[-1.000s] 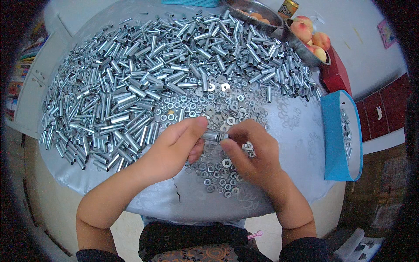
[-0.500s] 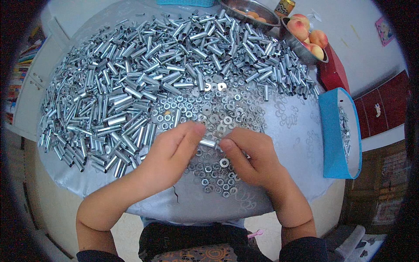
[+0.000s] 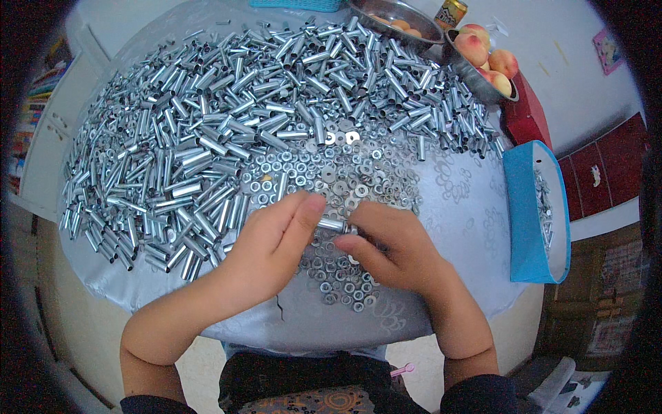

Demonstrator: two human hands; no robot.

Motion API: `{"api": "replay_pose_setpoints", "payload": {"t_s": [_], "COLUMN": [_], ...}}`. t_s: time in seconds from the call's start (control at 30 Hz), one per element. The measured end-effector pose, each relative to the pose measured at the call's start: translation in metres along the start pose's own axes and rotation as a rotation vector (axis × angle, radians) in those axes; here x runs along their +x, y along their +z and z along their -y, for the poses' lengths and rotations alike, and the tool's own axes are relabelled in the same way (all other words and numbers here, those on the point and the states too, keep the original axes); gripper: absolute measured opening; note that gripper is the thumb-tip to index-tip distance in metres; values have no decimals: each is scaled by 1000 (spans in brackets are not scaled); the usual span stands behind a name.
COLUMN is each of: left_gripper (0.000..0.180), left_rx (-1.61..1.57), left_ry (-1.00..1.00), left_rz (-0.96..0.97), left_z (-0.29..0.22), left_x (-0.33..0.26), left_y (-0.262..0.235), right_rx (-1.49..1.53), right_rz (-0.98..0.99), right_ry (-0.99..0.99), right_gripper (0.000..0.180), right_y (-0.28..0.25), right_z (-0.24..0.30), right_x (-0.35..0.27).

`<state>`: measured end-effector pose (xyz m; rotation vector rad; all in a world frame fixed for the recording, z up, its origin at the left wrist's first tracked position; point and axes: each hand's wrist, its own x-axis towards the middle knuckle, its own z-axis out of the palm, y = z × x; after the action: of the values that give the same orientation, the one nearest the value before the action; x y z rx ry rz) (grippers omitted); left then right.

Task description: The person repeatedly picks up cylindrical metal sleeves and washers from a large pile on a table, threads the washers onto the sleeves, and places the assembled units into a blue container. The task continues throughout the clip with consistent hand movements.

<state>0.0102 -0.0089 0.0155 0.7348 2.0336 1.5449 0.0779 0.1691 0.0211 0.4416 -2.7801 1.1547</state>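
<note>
Over a bed of loose washers and nuts (image 3: 348,286), a short shiny metal sleeve (image 3: 332,224) lies roughly level between both hands. My left hand (image 3: 279,238) is closed on its left end, thumb on top. At the other end, where a small ring or nut-like piece shows, my right hand (image 3: 393,241) has its fingers curled against the sleeve. The right thumb is lower and a little apart from the index finger. Fingertips hide both ends of the sleeve. To the left and beyond, a wide heap of metal sleeves (image 3: 207,145) covers the tablecloth.
At the right edge stands a blue fabric bin (image 3: 522,221) with metal parts inside. Far right are a steel bowl (image 3: 476,79) of peaches, a red box (image 3: 527,114), a can (image 3: 450,12) and another metal bowl (image 3: 420,36). A blue basket (image 3: 296,4) sits at the far edge.
My right thumb has moved down and left, off the sleeve's end, and the right fingers have shifted around it. My left hand keeps its hold almost unmoved.
</note>
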Motion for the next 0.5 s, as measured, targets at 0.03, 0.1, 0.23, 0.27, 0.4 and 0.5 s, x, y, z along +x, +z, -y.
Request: {"api": "replay_pose_setpoints", "payload": {"t_s": [0.03,0.1,0.23,0.27,0.4,0.5], "left_gripper": [33,34,34,33,33,33], "left_rx": [3,1,-4,-1,-18,-12], "left_ry": [9,22,23,20,12,0], "left_rz": [0,-2,-5,-3,26,34], "left_z": [-1,-1,3,4,3,-1], "left_x": [0,1,0,0,1,0], "left_y": [1,2,2,3,3,2], "right_rx": [2,0,-117,-171,-81,-160], "right_rz": [10,-21,72,157,-28,65], "right_ry": [7,-22,-60,-41,-67,-79], "right_gripper": [23,24,26,26,31,30], "right_y": [1,2,-2,-4,0,-6], "right_z": [0,-2,-5,-5,2,-1], "right_x": [0,1,1,0,4,4]}}
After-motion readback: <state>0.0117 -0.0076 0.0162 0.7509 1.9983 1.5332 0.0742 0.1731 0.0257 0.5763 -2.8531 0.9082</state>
